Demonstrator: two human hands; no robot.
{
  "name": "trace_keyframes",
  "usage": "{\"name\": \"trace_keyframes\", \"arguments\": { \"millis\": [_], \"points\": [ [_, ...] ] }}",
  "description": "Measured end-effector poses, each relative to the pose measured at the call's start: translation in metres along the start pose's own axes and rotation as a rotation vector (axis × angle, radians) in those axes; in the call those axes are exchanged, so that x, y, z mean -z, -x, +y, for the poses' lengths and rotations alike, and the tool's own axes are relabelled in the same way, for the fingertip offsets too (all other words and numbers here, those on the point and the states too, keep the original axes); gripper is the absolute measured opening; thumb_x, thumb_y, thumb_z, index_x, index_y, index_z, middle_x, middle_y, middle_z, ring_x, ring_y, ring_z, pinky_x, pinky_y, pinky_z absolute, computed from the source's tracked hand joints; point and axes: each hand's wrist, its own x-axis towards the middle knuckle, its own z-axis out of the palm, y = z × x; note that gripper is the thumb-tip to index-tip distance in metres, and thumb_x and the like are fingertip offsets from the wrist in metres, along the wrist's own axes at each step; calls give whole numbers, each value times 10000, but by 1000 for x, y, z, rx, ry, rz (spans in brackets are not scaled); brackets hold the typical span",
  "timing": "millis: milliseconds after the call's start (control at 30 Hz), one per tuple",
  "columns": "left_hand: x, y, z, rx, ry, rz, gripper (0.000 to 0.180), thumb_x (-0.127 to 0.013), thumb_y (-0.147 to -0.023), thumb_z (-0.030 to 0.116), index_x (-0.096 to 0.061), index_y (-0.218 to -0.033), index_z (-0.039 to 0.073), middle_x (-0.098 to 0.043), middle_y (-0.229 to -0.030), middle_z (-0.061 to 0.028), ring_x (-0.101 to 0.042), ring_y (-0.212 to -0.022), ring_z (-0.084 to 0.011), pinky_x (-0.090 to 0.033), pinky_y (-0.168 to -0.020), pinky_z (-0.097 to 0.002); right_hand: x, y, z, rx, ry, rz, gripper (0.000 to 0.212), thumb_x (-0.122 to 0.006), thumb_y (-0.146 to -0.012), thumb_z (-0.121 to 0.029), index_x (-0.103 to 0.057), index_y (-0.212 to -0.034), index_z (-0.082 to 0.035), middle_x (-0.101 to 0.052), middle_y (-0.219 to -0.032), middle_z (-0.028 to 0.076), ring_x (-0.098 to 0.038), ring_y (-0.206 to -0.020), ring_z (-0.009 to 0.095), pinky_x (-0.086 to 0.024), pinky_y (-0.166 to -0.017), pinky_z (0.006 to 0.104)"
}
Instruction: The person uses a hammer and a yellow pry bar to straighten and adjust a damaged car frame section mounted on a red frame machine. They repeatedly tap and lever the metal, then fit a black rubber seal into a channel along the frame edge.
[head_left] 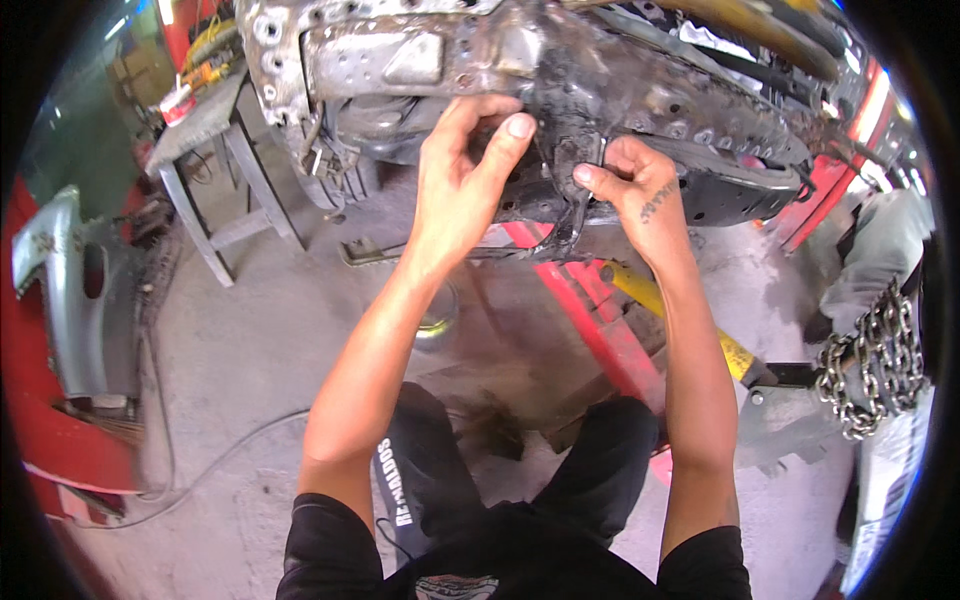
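A worn car front end [410,60] of bare, stained metal spans the top of the view. At its middle hangs a dark, dirty metal bracket [572,150]. My left hand [465,170] is at the bracket's left edge, fingers curled and thumb tip close to the index fingertip. Whatever lies between them is too hidden to make out. On the other side, my right hand [640,185] pinches the bracket's right edge, its thumb in front and its fingers bent behind. Below the bracket, a thin dark metal strip [375,255] runs leftward.
A grey stool [215,130] with tools on top stands at the left. Beyond it leans a silver fender [85,300] near red metal. Under the car part are a red beam [600,320] and a yellow cylinder [650,290]. A chain [875,360] hangs right; a cable [240,440] crosses the floor.
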Motion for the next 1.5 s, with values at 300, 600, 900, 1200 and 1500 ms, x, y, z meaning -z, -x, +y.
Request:
{"name": "trace_keyframes", "arguments": {
  "millis": [300,600,900,1200,1500],
  "points": [
    [-2,192,-74,398,243,-79,139,-692,-958,99,-667,-955,-37,-630,-847,-17,-564,-803,-98,-465,-718,-275,0,1,-17,-64,169,5,373,-809,-814,-158,-466,-688,-86,-428,-668,-51,-370,-644,79,-286,-577,285],
    [-20,328,-157,826,214,-429,314,-621,-955,264,-699,-990,-38,-699,-858,-170,-677,-811,-281,-521,-751,-405,-1,6,-12,-113,-1,20,315,-806,-849,-126,-510,-741,-106,-491,-723,-57,-419,-679,66,-326,-640,243],
    [-32,381,-201,808,86,-763,263,-694,-900,282,-714,-994,37,-721,-941,-191,-690,-911,-388,-539,-807,-462,-2,6,-12,-151,-67,22,285,-796,-857,-126,-526,-767,-115,-510,-746,-54,-425,-695,59,-323,-652,240],
    [-41,388,-213,721,105,-730,258,-696,-897,294,-712,-951,43,-721,-926,-195,-687,-907,-401,-538,-812,-477,5,7,-11,-150,-94,-17,202,-806,-861,-129,-658,-977,-54,-696,-860,9,-618,-709,91,-435,-619,208],
    [-43,377,-202,756,193,-823,251,-693,-890,281,-713,-943,37,-719,-914,-212,-689,-879,-400,-532,-802,-489,3,7,-7,-156,-152,-26,226,-808,-852,-98,-586,-855,-55,-696,-1000,74,-625,-930,170,-469,-877,331]
  ]
}}
